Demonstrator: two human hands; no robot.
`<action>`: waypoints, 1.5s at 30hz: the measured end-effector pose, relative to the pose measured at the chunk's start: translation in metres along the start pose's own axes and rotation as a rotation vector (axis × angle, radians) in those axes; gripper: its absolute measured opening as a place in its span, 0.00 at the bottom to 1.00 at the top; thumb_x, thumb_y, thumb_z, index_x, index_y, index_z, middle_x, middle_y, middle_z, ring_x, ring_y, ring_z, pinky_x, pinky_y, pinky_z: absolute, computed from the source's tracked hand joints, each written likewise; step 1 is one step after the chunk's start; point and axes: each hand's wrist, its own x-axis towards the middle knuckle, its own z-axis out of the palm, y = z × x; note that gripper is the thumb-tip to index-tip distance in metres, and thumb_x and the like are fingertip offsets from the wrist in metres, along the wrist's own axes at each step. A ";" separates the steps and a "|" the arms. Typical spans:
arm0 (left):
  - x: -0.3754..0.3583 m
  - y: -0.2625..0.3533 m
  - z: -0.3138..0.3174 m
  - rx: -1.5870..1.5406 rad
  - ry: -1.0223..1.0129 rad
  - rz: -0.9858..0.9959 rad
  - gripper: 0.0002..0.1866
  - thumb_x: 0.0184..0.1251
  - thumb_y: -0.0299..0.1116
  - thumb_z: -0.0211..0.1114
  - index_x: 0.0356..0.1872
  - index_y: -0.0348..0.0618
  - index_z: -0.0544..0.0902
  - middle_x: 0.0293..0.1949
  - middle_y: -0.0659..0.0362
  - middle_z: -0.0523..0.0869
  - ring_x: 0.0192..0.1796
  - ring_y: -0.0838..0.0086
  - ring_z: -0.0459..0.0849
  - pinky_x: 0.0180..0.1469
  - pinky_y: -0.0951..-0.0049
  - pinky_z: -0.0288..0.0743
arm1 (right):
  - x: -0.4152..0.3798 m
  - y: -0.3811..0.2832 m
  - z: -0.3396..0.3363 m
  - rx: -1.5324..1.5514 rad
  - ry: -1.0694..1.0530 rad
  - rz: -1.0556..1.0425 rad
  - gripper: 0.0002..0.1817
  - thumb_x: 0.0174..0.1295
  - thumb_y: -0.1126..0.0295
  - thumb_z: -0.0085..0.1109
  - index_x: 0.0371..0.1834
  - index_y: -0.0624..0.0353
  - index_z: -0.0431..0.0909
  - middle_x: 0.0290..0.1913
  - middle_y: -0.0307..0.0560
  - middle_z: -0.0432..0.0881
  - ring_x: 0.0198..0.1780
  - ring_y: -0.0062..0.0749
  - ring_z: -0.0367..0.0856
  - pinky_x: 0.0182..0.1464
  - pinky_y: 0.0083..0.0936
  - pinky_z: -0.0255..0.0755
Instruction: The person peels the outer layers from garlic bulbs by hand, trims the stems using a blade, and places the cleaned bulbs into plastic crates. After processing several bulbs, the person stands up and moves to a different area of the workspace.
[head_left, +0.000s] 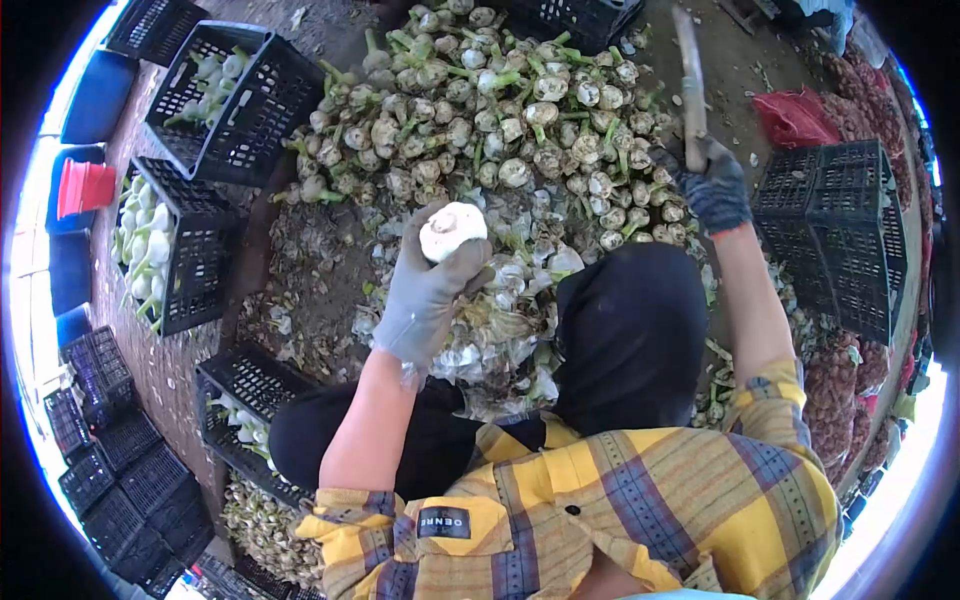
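My left hand [432,285], in a grey glove, is closed around a garlic bulb [455,230] with a clean white skin, its root end facing up. My right hand [708,185], in a dark patterned glove, grips a knife [690,85] by its light handle, with the long narrow blade pointing away from me. The knife is well apart from the bulb. In front of both hands spreads a large heap of garlic bulbs [500,115] with dirty skins and cut green stems. Peeled skins [500,345] lie below my left hand.
Black crates with cleaned garlic stand at the left, one farther [250,110], one nearer [200,260], another [245,380] beside my leg. A black crate [835,230] stands at the right near red net sacks [835,400]. A red bucket [85,188] is at the far left.
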 end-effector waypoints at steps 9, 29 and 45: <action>-0.024 -0.002 -0.002 0.131 -0.155 0.255 0.37 0.50 0.30 0.70 0.62 0.53 0.60 0.48 0.62 0.76 0.47 0.75 0.79 0.42 0.72 0.77 | -0.070 -0.053 0.048 -0.798 -0.953 -0.336 0.29 0.60 0.55 0.55 0.58 0.63 0.65 0.37 0.38 0.75 0.43 0.27 0.78 0.44 0.23 0.75; -0.043 0.016 -0.051 0.279 -0.453 0.228 0.34 0.51 0.24 0.69 0.60 0.45 0.63 0.49 0.60 0.76 0.50 0.77 0.76 0.55 0.75 0.72 | -0.188 0.029 0.095 -1.808 -1.334 -0.668 0.22 0.42 0.49 0.61 0.34 0.55 0.80 0.29 0.54 0.80 0.33 0.51 0.78 0.36 0.38 0.73; -0.056 0.026 -0.045 0.644 -0.559 0.326 0.32 0.46 0.33 0.74 0.55 0.43 0.71 0.49 0.61 0.77 0.49 0.80 0.75 0.55 0.75 0.69 | -0.191 0.022 0.111 -1.960 -1.498 -0.569 0.27 0.42 0.46 0.64 0.38 0.56 0.80 0.30 0.56 0.80 0.34 0.51 0.79 0.37 0.39 0.73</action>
